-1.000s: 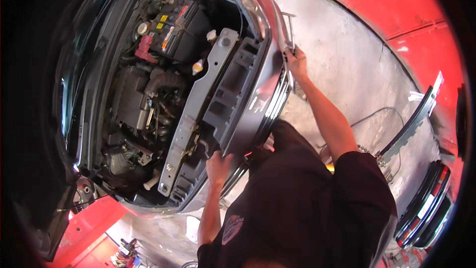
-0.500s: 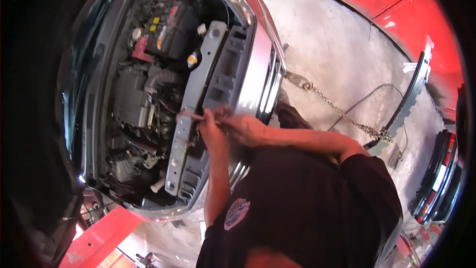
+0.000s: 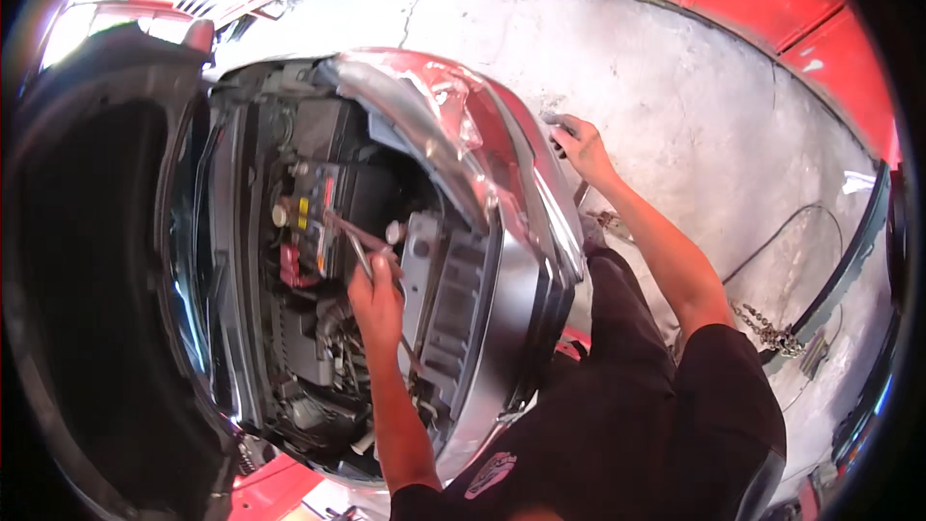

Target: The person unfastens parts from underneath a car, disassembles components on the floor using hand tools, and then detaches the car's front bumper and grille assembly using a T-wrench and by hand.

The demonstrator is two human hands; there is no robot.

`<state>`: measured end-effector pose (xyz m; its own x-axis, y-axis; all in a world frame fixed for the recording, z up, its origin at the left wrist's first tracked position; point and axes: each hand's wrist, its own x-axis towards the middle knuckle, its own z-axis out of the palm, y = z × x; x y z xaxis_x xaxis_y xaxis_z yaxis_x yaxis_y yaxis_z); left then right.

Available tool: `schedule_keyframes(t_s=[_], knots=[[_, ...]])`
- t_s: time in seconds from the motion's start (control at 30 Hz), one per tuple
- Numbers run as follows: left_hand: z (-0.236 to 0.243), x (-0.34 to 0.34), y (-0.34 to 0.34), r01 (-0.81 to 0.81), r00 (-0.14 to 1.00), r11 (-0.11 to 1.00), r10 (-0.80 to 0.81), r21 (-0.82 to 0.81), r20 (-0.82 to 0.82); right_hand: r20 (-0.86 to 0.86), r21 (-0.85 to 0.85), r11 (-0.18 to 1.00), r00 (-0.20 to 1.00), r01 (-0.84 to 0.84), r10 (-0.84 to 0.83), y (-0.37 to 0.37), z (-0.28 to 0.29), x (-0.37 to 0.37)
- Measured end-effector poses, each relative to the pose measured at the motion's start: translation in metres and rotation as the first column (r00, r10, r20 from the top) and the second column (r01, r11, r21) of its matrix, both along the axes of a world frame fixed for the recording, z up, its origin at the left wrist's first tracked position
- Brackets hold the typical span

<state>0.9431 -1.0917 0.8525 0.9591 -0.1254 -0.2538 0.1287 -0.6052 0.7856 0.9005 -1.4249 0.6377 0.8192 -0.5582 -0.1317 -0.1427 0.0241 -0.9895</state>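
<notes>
Left hand [image 3: 378,301] is down in the engine bay at about 9 o'clock, fist closed around a thin metal tool [image 3: 349,236] poking toward the boxy black battery [image 3: 323,217]. Right hand [image 3: 582,145] at 1 o'clock curls over the glossy silver bumper [image 3: 526,232] edge, fingers wrapped on it.

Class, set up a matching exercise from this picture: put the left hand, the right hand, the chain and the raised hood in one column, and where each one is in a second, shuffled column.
1 left hand
2 right hand
3 chain
4 hood

a on the concrete floor
b at the bumper's outer edge
c far left, dark
d in the engine bay, holding a thin tool

Pairs: 1-d, 2-b, 3-a, 4-c
</notes>
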Motion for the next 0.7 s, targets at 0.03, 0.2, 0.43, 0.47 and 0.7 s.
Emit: schedule_keyframes(t_s=[0.03, 0.2, 0.43, 0.47, 0.7], knots=[[-0.011, 0.028, -0.021, 0.089, 0.983, 0.993, -0.1, 0.074, 0.157, -0.014, 0.038, 0.999, 1.0, 0.028, -0.027, -0.013, -0.012, 0.022], [-0.047, 0.162, -0.131, 0.07, 0.837, 0.855, -0.33, 0.514, 0.437, -0.033, -0.038, 0.999, 0.999, -0.023, 0.021, -0.046, -0.073, 0.115], [-0.101, 0.246, -0.196, -0.066, 0.729, 0.721, -0.437, 0.69, 0.526, -0.015, -0.068, 0.988, 0.99, -0.138, 0.137, -0.067, -0.146, 0.227], [-0.108, 0.246, -0.199, -0.049, 0.729, 0.705, -0.459, 0.707, 0.508, 0.002, -0.038, 0.978, 0.979, -0.204, 0.204, -0.068, -0.15, 0.243], [-0.138, 0.253, -0.199, -0.083, 0.719, 0.75, -0.411, 0.656, 0.561, -0.023, 0.123, 0.879, 0.884, -0.462, 0.467, -0.055, -0.167, 0.37]])
